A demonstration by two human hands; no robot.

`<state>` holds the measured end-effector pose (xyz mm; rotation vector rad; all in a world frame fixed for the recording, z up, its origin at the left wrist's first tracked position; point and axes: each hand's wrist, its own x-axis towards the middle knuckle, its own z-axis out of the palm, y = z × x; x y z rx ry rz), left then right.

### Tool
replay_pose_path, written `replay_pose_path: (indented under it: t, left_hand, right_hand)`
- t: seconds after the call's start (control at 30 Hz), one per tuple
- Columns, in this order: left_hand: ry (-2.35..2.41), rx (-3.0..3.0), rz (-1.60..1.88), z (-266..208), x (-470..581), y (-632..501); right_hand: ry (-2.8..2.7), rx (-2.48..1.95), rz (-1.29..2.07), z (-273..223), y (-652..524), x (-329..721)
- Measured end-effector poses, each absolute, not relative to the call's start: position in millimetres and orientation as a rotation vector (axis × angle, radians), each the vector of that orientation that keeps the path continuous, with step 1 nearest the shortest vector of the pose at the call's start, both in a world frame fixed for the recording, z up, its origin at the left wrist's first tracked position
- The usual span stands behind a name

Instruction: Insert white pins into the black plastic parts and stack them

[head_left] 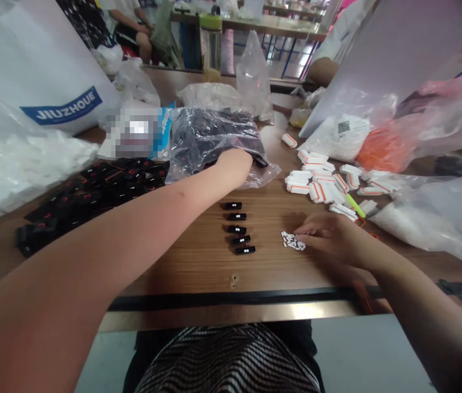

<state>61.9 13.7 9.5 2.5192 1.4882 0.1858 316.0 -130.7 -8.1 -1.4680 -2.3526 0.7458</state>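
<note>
Five black oblong plastic blocks [237, 230] line a brown wooden tabletop [198, 267], left of tiny white plastic pieces [292, 241] and before a clear plastic bag [269, 174] of black parts [214, 131].

"JIUZHOUE" in white on blue band [62, 107] of large white panel [51, 54], QR code [343, 126] on white packet [348, 143]

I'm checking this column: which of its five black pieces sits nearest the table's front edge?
The black piece lowest in the picture's column; the other four lie farther back, toward the left hand.
</note>
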Motion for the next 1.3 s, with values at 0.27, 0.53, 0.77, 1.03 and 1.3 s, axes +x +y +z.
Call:
replay_pose_path:
  t: [0.27, 0.53, 0.77, 1.03, 1.3]
  left_hand:
    - [1.512, 2.61, 0.126, 11.3, 34.6, 7.5]
    - [1.436, 2.643, 0.361, 27.2, -3.5, -36.1]
    - [1.213, 2.414, 0.617, 7.0, -50.9, -109.7]
    - [1.165, 2.588, 0.537, -27.1, -65.9, -154.0]
    - [1.133, 2.449, 0.671, -22.7, -69.9, -159.6]
  right_hand:
    - [-2.243, -1.706, 0.936, -3.9, -136.1, 320.5]
    - [-2.247, -1.645, 0.472, -11.6, -133.0, 331.5]
    - [-2.553, -1.383, 0.082, -15.1, -139.1, 333.8]
    - [-2.049, -1.644, 0.447, -27.2, -148.0, 335.4]
    - [-2.011, -1.718, 0.353, -31.1, -145.8, 324.9]
